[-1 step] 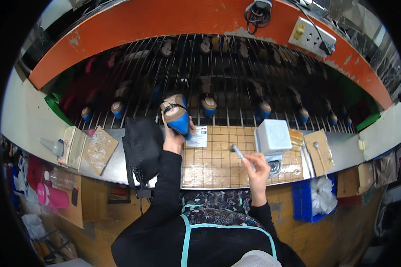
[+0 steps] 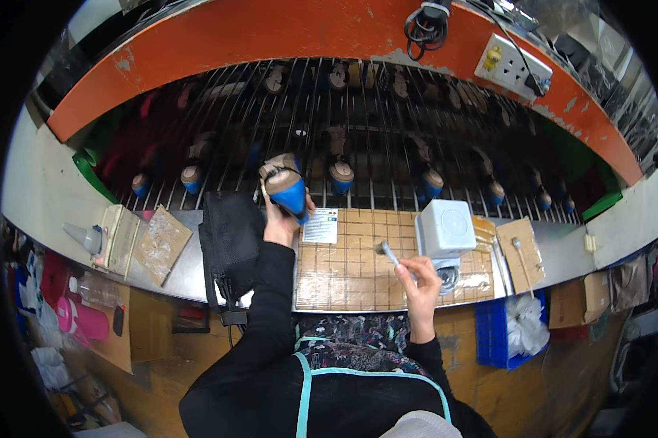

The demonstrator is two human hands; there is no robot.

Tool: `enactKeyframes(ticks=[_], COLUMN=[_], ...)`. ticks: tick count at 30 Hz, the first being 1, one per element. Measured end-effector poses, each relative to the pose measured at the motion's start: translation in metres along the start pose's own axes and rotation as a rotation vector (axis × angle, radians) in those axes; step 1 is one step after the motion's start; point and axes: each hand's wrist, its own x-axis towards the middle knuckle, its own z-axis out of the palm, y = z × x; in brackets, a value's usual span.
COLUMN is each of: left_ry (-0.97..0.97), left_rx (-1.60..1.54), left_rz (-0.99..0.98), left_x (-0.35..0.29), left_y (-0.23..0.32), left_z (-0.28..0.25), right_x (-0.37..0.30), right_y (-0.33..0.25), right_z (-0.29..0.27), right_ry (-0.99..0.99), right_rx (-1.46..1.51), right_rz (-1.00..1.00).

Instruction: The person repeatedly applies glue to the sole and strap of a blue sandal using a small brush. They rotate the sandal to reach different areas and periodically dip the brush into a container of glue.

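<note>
My left hand [image 2: 280,228] is wrapped round a shoe last [image 2: 290,196], blue with a tan underside and a dark strip across it. It is held tilted above the far left part of the cardboard-covered work surface [image 2: 351,274]. In my right hand [image 2: 421,287], pinched between thumb and fingers, is a small brush [image 2: 389,253] with a pale handle. Its dark tip points away from me, over the cardboard. Just right of the brush stands a white box-shaped container [image 2: 448,226] on a grey base. A small printed card [image 2: 320,228] lies near my left hand.
Beyond the bench, a rack of metal rods [image 2: 376,175] carries several similar lasts under an orange beam [image 2: 292,33]. A black bag [image 2: 234,237] lies left of my forearm. Glue-stained cardboard [image 2: 162,246] is farther left. At right, another brush [image 2: 518,252] rests on cardboard above a blue basket [image 2: 493,336].
The view has shifted very slightly. My left hand still holds the last, my right hand still holds the brush, and both have barely moved.
</note>
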Motion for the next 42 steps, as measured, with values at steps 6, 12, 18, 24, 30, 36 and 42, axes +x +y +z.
enactKeyframes(ticks=[6, 12, 18, 24, 30, 36, 42], left_ry=[0.299, 0.335, 0.492, 0.427, 0.139, 0.051, 0.028], left_rx=[0.307, 0.121, 0.131, 0.351, 0.492, 0.372, 0.444], left_rz=[0.31, 0.512, 0.735, 0.939, 0.953, 0.636, 0.385], left_x=[0.052, 0.064, 0.056, 0.021, 0.016, 0.021, 0.014], left_y=[0.059, 0.057, 0.048, -0.028, -0.069, -0.073, -0.074], left_z=[0.0, -0.016, -0.004, 0.004, -0.001, 0.003, 0.016], right_x=[-0.008, -0.004, 0.027, 0.115, 0.189, 0.216, 0.192], right_y=[0.012, 0.011, 0.018, 0.054, 0.102, 0.107, 0.044], right_z=[-0.013, -0.003, 0.026, 0.099, 0.179, 0.187, 0.12], right_ry=[-0.001, -0.054, -0.153, -0.162, -0.254, -0.283, -0.096], right_rx=[0.09, 0.066, -0.032, -0.477, -0.724, -0.816, -0.269], right_rz=[0.078, 0.079, 0.066, -0.099, 0.013, 0.074, 0.204])
